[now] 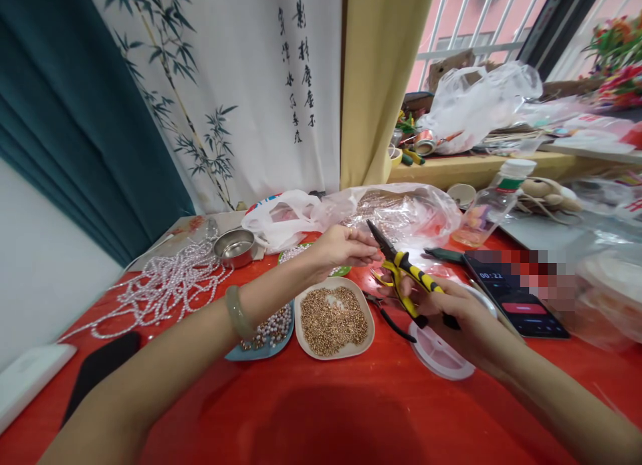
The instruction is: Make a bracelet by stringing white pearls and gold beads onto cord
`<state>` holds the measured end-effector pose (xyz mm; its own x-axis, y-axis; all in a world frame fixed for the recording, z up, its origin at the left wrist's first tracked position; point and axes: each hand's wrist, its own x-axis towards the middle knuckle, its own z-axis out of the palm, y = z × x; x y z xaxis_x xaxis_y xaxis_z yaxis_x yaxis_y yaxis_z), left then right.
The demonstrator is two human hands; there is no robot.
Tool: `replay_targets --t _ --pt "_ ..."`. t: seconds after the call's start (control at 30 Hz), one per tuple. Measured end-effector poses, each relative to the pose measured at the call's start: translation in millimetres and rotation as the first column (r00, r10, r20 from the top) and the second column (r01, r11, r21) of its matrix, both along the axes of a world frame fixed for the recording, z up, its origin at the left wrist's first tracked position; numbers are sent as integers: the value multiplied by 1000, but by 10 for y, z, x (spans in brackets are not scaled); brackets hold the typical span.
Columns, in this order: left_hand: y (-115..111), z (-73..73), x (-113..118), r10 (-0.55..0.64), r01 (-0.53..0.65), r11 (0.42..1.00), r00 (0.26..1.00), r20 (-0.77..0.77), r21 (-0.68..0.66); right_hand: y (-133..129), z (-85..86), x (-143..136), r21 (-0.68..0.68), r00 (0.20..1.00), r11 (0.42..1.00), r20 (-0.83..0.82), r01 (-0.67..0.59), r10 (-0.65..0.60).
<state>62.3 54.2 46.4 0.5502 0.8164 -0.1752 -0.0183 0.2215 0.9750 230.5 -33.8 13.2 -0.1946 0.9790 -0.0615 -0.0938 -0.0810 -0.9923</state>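
My right hand [446,308] is wrapped round long-nose pliers [418,274] with black and yellow handles, their jaws pointing up and to the left. Beside the jaws, my left hand [348,246] reaches in with its fingers pinched together; whatever they hold is too small to make out. Under the hands stands a cream dish [370,331] of small gold beads [328,331]. A blue dish [285,344] of pearly and gold beads is partly hidden by my left forearm. Behind it, a green dish [344,271] holds pale beads. A second pair of pliers [396,326] lies on the red table.
Strings of pale beads [170,281] and a metal bowl [235,247] lie at left. Plastic bags [401,211] line the back. On the right are a bottle [494,207], a phone [519,301] and a round white plastic case [441,358]. A dark object [103,368] lies near my left arm.
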Motion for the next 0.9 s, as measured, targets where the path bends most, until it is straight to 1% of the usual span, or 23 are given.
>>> replay_targets --t 0.13,0.3,0.47,0.6,0.73,0.8,0.9 --pt "-1 -6 0 7 -7 1000 1000 0 -9 -3 12 -5 -8 999 1000 13 30 -30" --pt "8 -18 2 9 -9 1000 1000 13 -14 2 24 -9 -7 1000 1000 1 19 -19" --pt "22 -68 6 -19 19 1000 1000 16 -2 -1 29 -37 -29 999 999 16 43 -43" --pt "26 -96 1 -36 35 999 999 26 18 -23 39 -56 -50 998 998 -29 47 -49" --pt "30 -70 -14 -56 56 997 998 -14 52 -40 51 -51 -113 994 993 -98 38 -50" --pt "35 -38 -23 -73 77 994 996 -50 72 -33 40 -47 -94 997 994 -51 53 -58" --pt "29 14 -30 -90 99 990 992 -94 99 -5 15 -53 0 993 997 91 76 -76"
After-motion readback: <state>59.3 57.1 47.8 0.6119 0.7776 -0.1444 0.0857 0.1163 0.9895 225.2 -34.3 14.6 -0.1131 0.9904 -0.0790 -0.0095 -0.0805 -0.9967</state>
